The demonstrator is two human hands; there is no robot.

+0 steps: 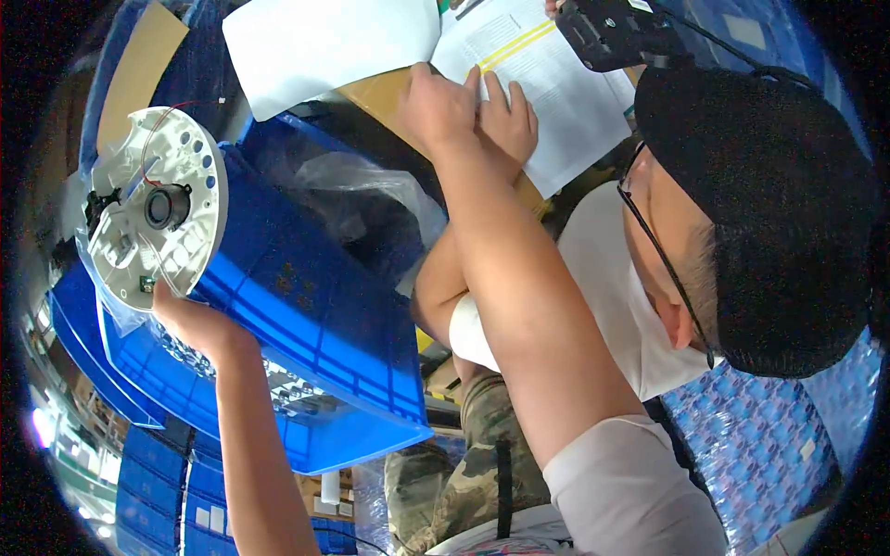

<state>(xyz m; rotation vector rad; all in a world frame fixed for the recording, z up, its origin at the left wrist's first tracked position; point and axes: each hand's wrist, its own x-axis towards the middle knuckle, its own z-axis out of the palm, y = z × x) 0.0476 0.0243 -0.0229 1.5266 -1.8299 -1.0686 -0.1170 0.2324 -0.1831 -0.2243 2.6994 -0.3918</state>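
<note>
While the left hand (190, 320) clasped a white housing (190, 243), the right hand's (438, 107) grip was unclear.
A blue crate (278, 250) separated them.

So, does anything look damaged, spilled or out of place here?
Mostly no. One oddity: the red wire on the white housing in the left hand juts out past its edge, the end apparently unplugged.

Tan cardboard (141, 69) shows upper left, blue crates (151, 477) lower left.
</note>
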